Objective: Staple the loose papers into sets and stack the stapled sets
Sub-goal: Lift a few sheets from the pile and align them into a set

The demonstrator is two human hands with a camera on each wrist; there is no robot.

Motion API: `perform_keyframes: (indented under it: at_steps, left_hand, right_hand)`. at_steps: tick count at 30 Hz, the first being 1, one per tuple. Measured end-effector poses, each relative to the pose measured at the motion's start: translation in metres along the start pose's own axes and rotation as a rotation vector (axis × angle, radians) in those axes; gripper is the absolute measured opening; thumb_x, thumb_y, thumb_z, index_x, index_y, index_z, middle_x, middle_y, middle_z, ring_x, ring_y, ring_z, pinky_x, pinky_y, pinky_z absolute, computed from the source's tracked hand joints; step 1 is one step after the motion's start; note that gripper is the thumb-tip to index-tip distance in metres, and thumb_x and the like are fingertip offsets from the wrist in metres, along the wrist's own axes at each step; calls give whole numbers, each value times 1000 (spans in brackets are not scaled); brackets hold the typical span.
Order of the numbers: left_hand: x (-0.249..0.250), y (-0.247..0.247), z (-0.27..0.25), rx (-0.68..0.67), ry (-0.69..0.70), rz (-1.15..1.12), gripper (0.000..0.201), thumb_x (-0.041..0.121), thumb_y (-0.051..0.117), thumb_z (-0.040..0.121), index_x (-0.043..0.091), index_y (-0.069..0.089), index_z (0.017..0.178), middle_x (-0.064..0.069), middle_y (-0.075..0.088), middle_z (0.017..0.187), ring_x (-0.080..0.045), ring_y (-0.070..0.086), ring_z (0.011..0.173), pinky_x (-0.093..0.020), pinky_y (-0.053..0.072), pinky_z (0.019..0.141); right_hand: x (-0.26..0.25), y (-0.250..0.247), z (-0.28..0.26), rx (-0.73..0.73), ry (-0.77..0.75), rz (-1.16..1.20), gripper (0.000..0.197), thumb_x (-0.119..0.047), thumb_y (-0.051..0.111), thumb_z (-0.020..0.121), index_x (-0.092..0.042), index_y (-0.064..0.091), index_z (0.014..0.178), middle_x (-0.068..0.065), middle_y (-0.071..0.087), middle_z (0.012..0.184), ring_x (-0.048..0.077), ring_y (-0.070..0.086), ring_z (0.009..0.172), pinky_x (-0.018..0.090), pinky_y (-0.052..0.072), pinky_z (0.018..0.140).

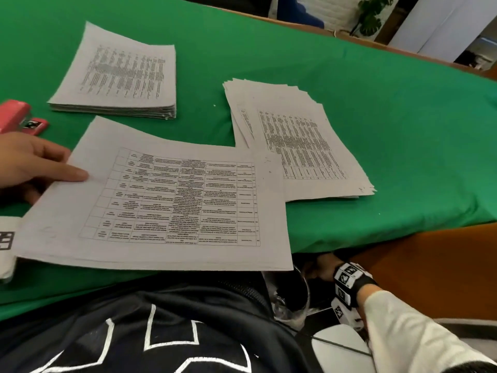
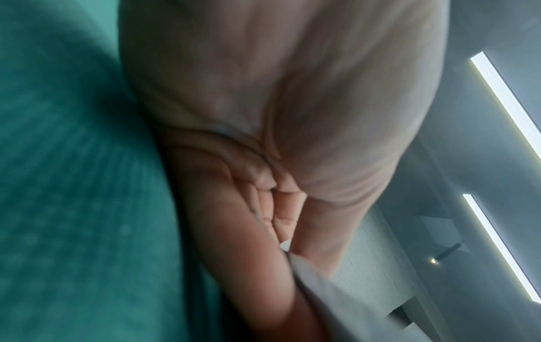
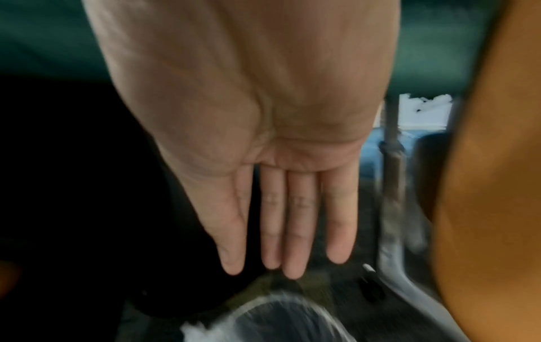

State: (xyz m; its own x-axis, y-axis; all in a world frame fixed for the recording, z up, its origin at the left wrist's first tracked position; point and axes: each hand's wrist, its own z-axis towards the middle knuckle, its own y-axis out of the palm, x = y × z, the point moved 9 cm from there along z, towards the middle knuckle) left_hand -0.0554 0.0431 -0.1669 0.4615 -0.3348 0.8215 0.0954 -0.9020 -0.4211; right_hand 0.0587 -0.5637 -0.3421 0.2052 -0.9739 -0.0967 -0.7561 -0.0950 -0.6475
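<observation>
On the green table (image 1: 376, 103), my left hand (image 1: 61, 168) pinches the left edge of a set of printed papers (image 1: 166, 200), thumb on top and fingers underneath. The set is lifted slightly over the near table edge. The left wrist view shows the thumb and fingers closing on the paper edge (image 2: 310, 277). A red stapler (image 1: 21, 117) lies just beyond that hand. A neat stack of papers (image 1: 118, 76) sits at the back left, and a fanned loose pile (image 1: 295, 141) lies to the right. My right hand (image 1: 320, 267) hangs below the table edge, fingers (image 3: 292, 231) straight, holding nothing.
A bin with a clear plastic liner (image 3: 281, 310) stands on the floor under my right hand. An orange panel (image 1: 430, 265) is to its right, with a metal leg (image 3: 392, 162) beside it. A potted plant (image 1: 371, 14) stands beyond the table's far edge.
</observation>
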Motion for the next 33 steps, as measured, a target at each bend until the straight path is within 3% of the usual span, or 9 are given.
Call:
perform_keyframes:
  at_steps: [3, 7, 11, 13, 16, 18, 21, 24, 33]
  left_hand:
    - [27, 16, -25, -14, -26, -16, 9, 4, 73, 88, -3, 75, 92, -22, 73, 70, -27, 63, 41, -26, 50, 34]
    - [43, 29, -49, -92, -15, -121, 28, 19, 82, 77, -1, 78, 95, -22, 78, 95, -28, 75, 62, -27, 56, 41]
    - [51, 27, -63, -61, 71, -151, 60, 38, 93, 61, 0, 76, 104, -23, 77, 106, -35, 74, 84, -30, 61, 51]
    - [60, 21, -72, 10, 148, -211, 37, 19, 80, 80, -5, 73, 107, -21, 77, 105, -25, 75, 86, -30, 63, 63]
    - [74, 9, -89, 157, 298, -220, 19, 11, 78, 90, -6, 74, 98, -12, 77, 91, 24, 61, 90, -10, 52, 79]
    - [86, -6, -96, 233, 415, -248, 21, 17, 85, 84, 2, 78, 97, -21, 76, 101, 6, 67, 107, -22, 57, 85]
    - [106, -31, -109, 345, 550, -356, 22, 1, 75, 86, 19, 82, 96, -5, 81, 100, -20, 78, 94, -25, 62, 77]
    - [124, -56, -124, 485, 635, -346, 19, 9, 76, 82, 27, 83, 85, 1, 81, 90, -11, 76, 81, -27, 63, 75]
    - [181, -78, -148, 629, 818, -460, 32, -4, 56, 102, 7, 59, 131, 2, 74, 121, -10, 73, 107, -26, 61, 86]
  right_hand:
    - [-20, -17, -36, -3, -86, -77, 22, -39, 65, 101, -32, 73, 120, -10, 70, 122, 11, 61, 117, 24, 44, 103]
    - [-79, -36, -120, -196, -294, -117, 6, -51, 70, 91, -49, 75, 95, -23, 76, 103, -9, 64, 91, 23, 49, 92]
    - [-141, -82, -196, -321, -488, -47, 29, -52, 74, 91, -24, 83, 96, -4, 80, 91, 7, 68, 82, 28, 51, 81]
    - [-168, -124, -212, -201, -563, 92, 35, -49, 76, 90, -14, 82, 90, 5, 80, 84, 19, 74, 79, 34, 56, 78]
    - [-183, -228, -211, 483, -658, 510, 32, -44, 80, 77, -19, 80, 97, 10, 79, 87, 28, 76, 78, 46, 62, 75]
    - [-182, -274, -204, 792, -675, 727, 65, -44, 90, 68, -28, 68, 127, 0, 75, 117, 21, 73, 104, 49, 59, 89]
    - [-204, -292, -169, 619, -780, 1033, 104, -49, 102, 54, -27, 53, 143, 4, 68, 136, 28, 68, 119, 50, 56, 96]
    - [-243, -283, -164, 390, -896, 1182, 82, -42, 92, 63, -8, 63, 132, 14, 70, 133, 30, 72, 114, 44, 63, 87]
    - [-297, -305, -234, 768, -1198, 1183, 37, -19, 81, 73, -12, 76, 109, 3, 80, 111, 22, 77, 101, 31, 63, 85]
